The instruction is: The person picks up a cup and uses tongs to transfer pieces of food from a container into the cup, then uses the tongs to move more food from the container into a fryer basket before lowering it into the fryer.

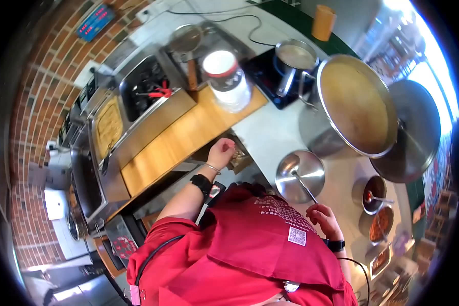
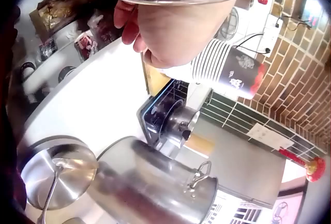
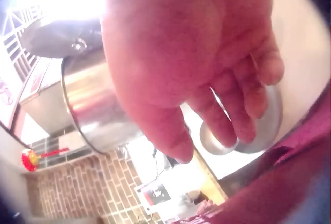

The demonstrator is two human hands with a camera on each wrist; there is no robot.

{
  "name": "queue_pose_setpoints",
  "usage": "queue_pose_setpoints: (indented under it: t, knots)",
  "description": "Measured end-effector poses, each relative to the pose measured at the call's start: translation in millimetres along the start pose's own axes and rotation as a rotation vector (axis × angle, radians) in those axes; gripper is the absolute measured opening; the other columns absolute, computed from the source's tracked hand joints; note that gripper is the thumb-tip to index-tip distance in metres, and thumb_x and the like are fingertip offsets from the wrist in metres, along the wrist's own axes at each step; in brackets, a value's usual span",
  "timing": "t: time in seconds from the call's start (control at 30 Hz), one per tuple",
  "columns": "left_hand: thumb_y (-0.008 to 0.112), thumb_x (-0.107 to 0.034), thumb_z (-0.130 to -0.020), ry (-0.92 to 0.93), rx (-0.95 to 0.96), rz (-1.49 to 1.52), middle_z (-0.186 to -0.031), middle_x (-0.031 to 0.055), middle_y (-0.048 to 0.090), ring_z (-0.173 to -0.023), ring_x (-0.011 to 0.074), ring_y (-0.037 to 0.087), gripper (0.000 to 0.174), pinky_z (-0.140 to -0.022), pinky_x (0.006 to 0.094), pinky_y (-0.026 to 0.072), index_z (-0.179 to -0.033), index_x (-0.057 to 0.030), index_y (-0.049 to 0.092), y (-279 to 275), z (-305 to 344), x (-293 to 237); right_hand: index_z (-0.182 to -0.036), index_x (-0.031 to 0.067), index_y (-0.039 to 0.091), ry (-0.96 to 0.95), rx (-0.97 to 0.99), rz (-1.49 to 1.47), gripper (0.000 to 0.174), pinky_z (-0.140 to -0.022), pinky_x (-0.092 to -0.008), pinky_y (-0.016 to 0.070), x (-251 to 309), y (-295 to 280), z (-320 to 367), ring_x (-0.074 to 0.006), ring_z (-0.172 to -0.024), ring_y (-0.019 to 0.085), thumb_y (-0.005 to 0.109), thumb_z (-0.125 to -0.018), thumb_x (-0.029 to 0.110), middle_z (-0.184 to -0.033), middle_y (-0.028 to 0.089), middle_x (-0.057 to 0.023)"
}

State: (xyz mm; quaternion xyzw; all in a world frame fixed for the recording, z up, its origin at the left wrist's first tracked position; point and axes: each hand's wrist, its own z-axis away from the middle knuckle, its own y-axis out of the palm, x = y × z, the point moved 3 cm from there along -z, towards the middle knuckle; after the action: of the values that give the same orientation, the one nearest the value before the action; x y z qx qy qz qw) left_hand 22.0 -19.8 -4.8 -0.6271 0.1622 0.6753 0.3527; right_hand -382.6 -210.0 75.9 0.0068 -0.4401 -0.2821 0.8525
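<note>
Left hand (image 1: pixel 223 153) and right hand (image 1: pixel 325 220) have loose fingers, the right near one ladle (image 1: pixel 305 187), one bowl (image 1: pixel 312 166)

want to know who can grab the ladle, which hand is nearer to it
Right: the right hand is beside the handle end of the ladle. The left hand is farther off, near the wooden countertop.

Brick wall (image 1: pixel 43 97), white counter (image 1: pixel 260 133), glare (image 1: pixel 436 43) — strong, white
</note>
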Motion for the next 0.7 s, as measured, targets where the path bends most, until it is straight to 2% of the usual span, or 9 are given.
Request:
queue_pose_setpoints:
  t: [0.07, 0.1, 0.17, 0.23, 0.37, 0.43, 0.5, 0.63, 0.7]
  knots:
    - [0.062, -0.003, -0.085, 0.000, -0.034, 0.088, -0.089, 0.0018, 0.063, -0.082, 0.0094, 0.060, 0.015, -0.074, 0.0235, 0.0499, -0.099, -0.0023, 0.059, 25.2, 8.3, 10.1, -0.099, 0.0031, 0.063, -0.028, -0.016, 0.127, 0.018, -0.060, -0.0233, 0.0426, 24.3, -17.7, -1.2, -0.0091, -0.069, 0.054, 0.063, -0.089, 0.018, -0.083, 0.064, -0.0035]
    - [0.062, -0.003, -0.085, 0.039, -0.072, -0.013, -0.089, 0.0018, 0.063, -0.082, 0.0094, 0.060, 0.015, -0.074, 0.0235, 0.0499, -0.099, -0.0023, 0.059, -86.0, 3.9, -1.6, -0.099, 0.0031, 0.063, -0.092, 0.061, 0.072, 0.018, -0.060, -0.0233, 0.0426, 25.7, 66.7, -57.0, -0.0091, -0.069, 0.054, 0.063, -0.089, 0.018, -0.083, 0.064, -0.0035]
    - [0.061, 0.000, -0.087, -0.049, -0.085, 0.131, -0.090, 0.0005, 0.062, -0.082, 0.0083, 0.058, 0.017, -0.074, 0.0229, 0.0485, -0.103, -0.0030, 0.059, -88.6, 20.2, 19.5, -0.095, 0.0022, 0.066, -0.135, 0.077, 0.314, 0.015, -0.061, -0.0232, 0.0440, 52.5, 77.5, -74.7, -0.0082, -0.071, 0.055, 0.064, -0.087, 0.016, -0.083, 0.065, -0.0017]
    - [0.060, -0.003, -0.088, -0.037, -0.103, 0.126, -0.089, 0.0005, 0.064, -0.079, 0.0082, 0.059, 0.018, -0.070, 0.0226, 0.0482, -0.106, -0.0037, 0.058, -101.0, 34.0, 33.3, -0.095, 0.0041, 0.067, -0.534, 0.214, 0.554, 0.014, -0.061, -0.0249, 0.0456, 81.1, 99.3, -118.6, -0.0082, -0.069, 0.056, 0.066, -0.086, 0.015, -0.082, 0.064, -0.0011]
    - [0.059, -0.008, -0.090, -0.161, -0.101, 0.169, -0.091, 0.0007, 0.066, -0.077, 0.0076, 0.059, 0.018, -0.066, 0.0205, 0.0458, -0.108, -0.0063, 0.058, -151.8, 62.8, 43.1, -0.094, 0.0050, 0.065, -0.722, -0.113, 0.902, 0.016, -0.070, -0.0326, 0.0499, 207.9, 210.8, -177.5, -0.0198, -0.075, 0.061, 0.069, -0.081, 0.014, -0.086, 0.063, -0.0086]
    - [0.059, -0.008, -0.090, -0.179, 0.025, 0.212, -0.091, 0.0010, 0.066, -0.078, 0.0078, 0.059, 0.018, -0.068, 0.0208, 0.0465, -0.108, -0.0060, 0.058, -182.8, 70.5, 51.1, -0.099, 0.0051, 0.063, -1.199, -0.283, 1.070, 0.024, -0.079, -0.0363, 0.0486, 255.3, 251.2, -212.5, -0.0284, -0.089, 0.058, 0.070, -0.077, 0.012, -0.093, 0.061, -0.0109]
    - [0.059, -0.007, -0.090, -0.164, 0.061, 0.164, -0.092, 0.0013, 0.065, -0.079, 0.0075, 0.058, 0.018, -0.069, 0.0213, 0.0472, -0.109, -0.0056, 0.057, -214.9, 77.8, 58.2, -0.100, 0.0098, 0.062, -1.366, -0.497, 1.186, 0.028, -0.086, -0.0415, 0.0447, 289.8, 283.8, -241.0, -0.0309, -0.098, 0.054, 0.072, -0.074, 0.014, -0.097, 0.059, -0.0097]
    - [0.059, -0.006, -0.091, -0.140, 0.091, 0.171, -0.093, 0.0017, 0.064, -0.084, 0.0083, 0.060, 0.019, -0.074, 0.0220, 0.0490, -0.110, -0.0038, 0.056, -270.5, 92.3, 65.5, -0.088, 0.0150, 0.058, -0.929, -0.660, 1.498, 0.018, -0.083, -0.0471, 0.0397, 312.5, 294.5, -288.3, -0.0288, -0.101, 0.053, 0.071, -0.077, 0.019, -0.097, 0.061, -0.0046]
    - [0.059, -0.006, -0.091, -0.141, 0.102, 0.194, -0.094, 0.0021, 0.063, -0.086, 0.0087, 0.060, 0.019, -0.076, 0.0222, 0.0495, -0.110, -0.0032, 0.056, -291.0, 93.5, 65.8, -0.087, 0.0151, 0.058, -0.935, -0.703, 1.523, 0.013, -0.081, -0.0470, 0.0399, 325.1, 296.9, -288.5, -0.0289, -0.100, 0.054, 0.068, -0.080, 0.019, -0.094, 0.061, -0.0036]
